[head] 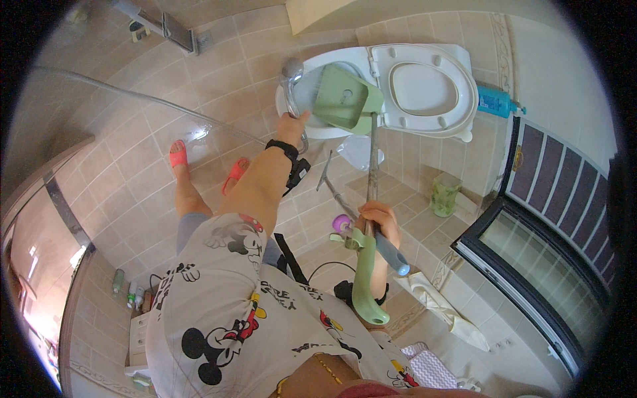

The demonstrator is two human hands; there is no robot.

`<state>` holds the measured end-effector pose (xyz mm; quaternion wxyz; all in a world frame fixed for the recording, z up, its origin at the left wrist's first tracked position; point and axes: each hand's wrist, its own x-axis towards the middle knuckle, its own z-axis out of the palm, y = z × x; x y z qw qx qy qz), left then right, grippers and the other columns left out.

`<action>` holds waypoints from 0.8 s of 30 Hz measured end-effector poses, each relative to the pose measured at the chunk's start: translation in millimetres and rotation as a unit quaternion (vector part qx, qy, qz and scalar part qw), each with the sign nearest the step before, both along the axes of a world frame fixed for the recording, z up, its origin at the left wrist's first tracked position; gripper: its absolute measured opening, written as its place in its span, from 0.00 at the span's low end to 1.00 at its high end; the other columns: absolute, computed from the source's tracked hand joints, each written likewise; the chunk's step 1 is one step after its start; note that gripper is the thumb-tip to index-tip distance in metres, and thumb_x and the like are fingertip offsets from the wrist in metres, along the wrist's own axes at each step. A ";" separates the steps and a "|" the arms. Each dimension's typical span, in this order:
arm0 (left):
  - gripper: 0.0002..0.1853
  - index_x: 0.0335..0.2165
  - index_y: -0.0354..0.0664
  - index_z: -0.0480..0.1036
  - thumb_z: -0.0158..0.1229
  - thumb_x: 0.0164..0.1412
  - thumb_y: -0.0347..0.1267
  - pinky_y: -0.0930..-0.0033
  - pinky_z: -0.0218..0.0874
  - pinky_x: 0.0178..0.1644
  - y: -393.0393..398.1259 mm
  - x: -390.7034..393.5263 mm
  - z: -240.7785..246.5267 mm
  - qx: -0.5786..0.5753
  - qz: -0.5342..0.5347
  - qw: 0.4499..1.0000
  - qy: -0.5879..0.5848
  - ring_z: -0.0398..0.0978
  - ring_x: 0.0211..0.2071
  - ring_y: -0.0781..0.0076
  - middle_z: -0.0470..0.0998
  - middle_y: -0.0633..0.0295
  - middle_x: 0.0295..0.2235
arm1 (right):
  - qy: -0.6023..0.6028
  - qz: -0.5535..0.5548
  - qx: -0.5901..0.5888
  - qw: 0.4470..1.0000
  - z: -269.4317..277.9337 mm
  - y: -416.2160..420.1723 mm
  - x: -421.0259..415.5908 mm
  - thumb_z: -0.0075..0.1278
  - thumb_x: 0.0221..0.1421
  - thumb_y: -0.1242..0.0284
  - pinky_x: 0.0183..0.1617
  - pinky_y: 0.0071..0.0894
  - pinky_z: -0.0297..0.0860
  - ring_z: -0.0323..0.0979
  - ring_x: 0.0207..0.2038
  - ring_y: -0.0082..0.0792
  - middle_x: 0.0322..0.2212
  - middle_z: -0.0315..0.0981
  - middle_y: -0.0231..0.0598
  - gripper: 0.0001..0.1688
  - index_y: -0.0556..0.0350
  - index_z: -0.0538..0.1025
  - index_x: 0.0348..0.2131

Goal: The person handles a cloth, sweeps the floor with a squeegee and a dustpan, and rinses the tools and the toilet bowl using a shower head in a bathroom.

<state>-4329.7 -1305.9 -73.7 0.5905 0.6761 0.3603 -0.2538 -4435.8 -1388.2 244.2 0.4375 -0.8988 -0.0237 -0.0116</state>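
My left hand (pixel 292 128) grips the handle of a chrome shower head (pixel 291 72), which is held over the front of the open white toilet (pixel 293 124). A grey shower hose (pixel 164 102) trails off to the left. My right hand (pixel 382 219) is closed around the long handle (pixel 373 164) of a green plastic dustpan (pixel 338 102). The pan rests or hovers over the toilet bowl, tilted, its inside facing up. A squeegee (pixel 343 201) with a blue-grey grip crosses behind the dustpan handle at my right hand; whether I touch it cannot be told.
A blue pump bottle (pixel 495 101) is beside the raised toilet seat (pixel 423 89). A clear plastic bag (pixel 359 151) lies by the bowl. On the right are a green patterned bin (pixel 444 195), an open dark-framed window (pixel 532 258) and a white cloth (pixel 448 313). The floor tiles (pixel 199 133) look wet.
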 end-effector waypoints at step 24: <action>0.22 0.26 0.33 0.66 0.63 0.39 0.40 0.59 0.59 0.34 -28.9 20.9 16.6 0.068 -0.041 0.984 -0.157 0.66 0.30 0.50 0.69 0.47 0.24 | 0.023 -0.008 0.002 1.000 0.3 -8.4 -2.1 0.49 0.37 0.85 0.26 0.20 0.63 0.66 0.24 0.26 0.27 0.68 0.43 0.10 0.59 0.69 0.26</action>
